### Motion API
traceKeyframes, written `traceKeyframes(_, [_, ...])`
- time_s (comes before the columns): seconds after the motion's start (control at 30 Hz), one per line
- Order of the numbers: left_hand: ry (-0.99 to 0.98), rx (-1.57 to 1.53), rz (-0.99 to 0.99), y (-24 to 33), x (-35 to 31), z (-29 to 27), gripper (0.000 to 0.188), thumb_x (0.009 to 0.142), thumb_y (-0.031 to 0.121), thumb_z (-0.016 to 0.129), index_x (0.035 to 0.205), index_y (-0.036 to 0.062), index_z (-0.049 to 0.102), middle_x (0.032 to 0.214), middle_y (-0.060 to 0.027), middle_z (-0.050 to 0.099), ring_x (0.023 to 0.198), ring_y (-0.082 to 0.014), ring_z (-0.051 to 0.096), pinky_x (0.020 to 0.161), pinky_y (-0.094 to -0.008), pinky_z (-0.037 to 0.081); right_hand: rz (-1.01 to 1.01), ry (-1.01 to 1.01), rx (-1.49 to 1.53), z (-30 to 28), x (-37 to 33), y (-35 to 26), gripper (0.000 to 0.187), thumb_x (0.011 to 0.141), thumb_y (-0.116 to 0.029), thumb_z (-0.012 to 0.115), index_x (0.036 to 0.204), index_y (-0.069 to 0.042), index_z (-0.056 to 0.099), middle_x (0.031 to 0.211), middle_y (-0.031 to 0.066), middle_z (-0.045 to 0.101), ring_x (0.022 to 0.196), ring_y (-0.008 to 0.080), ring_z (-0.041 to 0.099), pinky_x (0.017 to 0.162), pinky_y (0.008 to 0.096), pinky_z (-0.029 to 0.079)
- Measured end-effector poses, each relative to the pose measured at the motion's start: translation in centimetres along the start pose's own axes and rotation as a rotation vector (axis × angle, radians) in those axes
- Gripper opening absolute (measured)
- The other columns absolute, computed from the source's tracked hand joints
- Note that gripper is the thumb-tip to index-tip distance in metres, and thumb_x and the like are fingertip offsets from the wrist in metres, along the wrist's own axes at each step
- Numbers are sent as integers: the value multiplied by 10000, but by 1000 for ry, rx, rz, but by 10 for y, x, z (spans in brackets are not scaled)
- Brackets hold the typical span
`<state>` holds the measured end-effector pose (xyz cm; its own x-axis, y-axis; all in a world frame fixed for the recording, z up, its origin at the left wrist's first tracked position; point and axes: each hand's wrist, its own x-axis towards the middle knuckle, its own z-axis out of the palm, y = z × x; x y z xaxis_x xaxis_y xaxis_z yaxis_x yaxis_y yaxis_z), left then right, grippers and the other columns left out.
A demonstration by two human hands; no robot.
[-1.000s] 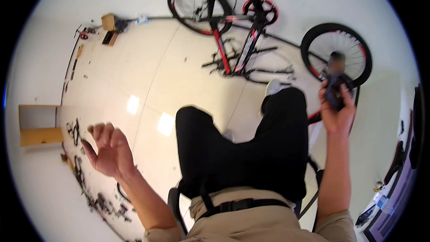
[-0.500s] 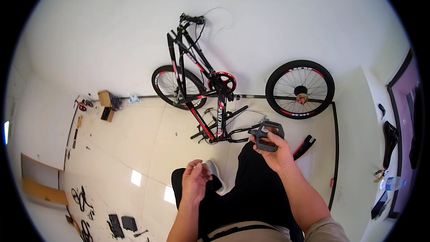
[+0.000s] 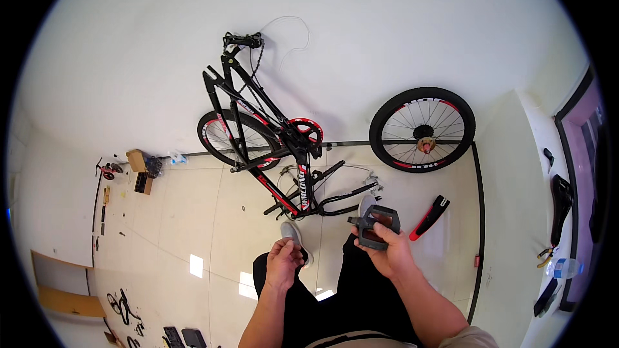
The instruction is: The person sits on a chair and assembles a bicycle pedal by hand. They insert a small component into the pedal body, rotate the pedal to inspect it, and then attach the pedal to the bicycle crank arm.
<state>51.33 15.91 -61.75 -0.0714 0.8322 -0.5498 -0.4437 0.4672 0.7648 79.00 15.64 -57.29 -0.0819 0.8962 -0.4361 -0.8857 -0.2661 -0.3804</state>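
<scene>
Right hand [image 3: 390, 251] fingers pinching grey pedal [image 3: 377, 225]; left hand [image 3: 284, 263] curled, empty; upturned bicycle frame [image 3: 277, 148], loose wheel [image 3: 422, 130] ahead.

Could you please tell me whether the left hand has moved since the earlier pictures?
Yes. The left hand came in from the floor at the person's left to above the lap.

Head camera looks down past the lap toward the upturned bicycle [image 3: 271, 148] by the wall.
</scene>
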Motion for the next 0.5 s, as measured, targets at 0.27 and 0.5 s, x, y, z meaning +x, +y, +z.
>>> traceKeyframes(0.27, [74, -2, -116, 4, 45, 38, 137, 950, 225, 647, 1033, 132, 593, 878, -35, 653, 742, -170, 623, 657, -350, 516, 86, 67, 141, 0, 3, -3, 308, 945, -69, 534, 1250, -45, 498, 1157, 189, 622, 1048, 365, 662, 811, 444, 576])
traceKeyframes(0.5, [72, 157, 46, 41, 89, 89, 178, 952, 192, 639, 1051, 83, 540, 868, -50, 629, 695, -151, 605, 616, -305, 518, 150, 98, 188, 4, 3, -6, 365, 918, -84, 537, 1274, -34, 473, 1165, 207, 609, 1042, 396, 649, 804, 484, 557])
